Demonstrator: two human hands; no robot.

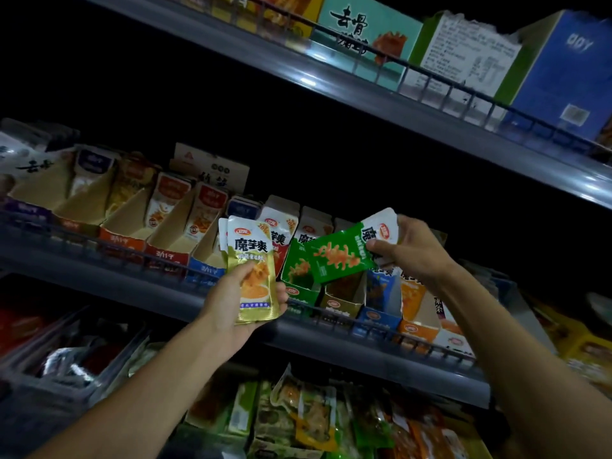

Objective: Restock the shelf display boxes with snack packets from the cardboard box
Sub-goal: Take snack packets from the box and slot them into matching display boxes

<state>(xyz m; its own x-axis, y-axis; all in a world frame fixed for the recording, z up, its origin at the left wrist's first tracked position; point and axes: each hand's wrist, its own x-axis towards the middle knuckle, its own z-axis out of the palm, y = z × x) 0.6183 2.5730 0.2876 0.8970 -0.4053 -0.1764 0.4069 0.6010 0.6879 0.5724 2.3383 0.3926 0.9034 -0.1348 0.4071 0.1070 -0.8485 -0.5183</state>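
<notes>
The middle shelf (pixel 231 313) runs across in front of me, carrying a row of cut-open display boxes behind a low wire rail. The boxes at the left end (pixel 109 207) show a lot of bare cardboard wall with only a few packets standing at the back. The upper shelf (pixel 364 87) holds sealed cartons. Below, loose packets (pixel 314 415) lie heaped in a bin. The cardboard supply box is not in view, so I cannot tell what stock remains in it.

Directly ahead stands the green display box (pixel 299 276), with green packets inside and open space at its front. Just beside it to the right stand a gold box (pixel 341 304), a blue box (pixel 381 313) and an orange box (pixel 417 323), each partly filled.

My left hand (pixel 231 309) grips a small stack of gold packets (pixel 253 270), thumb across the front, fingers curled behind; they are held upright in front of the shelf, not yet placed. My right hand (pixel 410 250) pinches a green packet (pixel 344 253) by its white top edge between thumb and fingers, tilted, hovering just above the green box.

Judgement: restocking is partway. The green packet is at its box but not in; the gold packets remain to be placed, likely in the gold box; the left boxes appear under-filled.
</notes>
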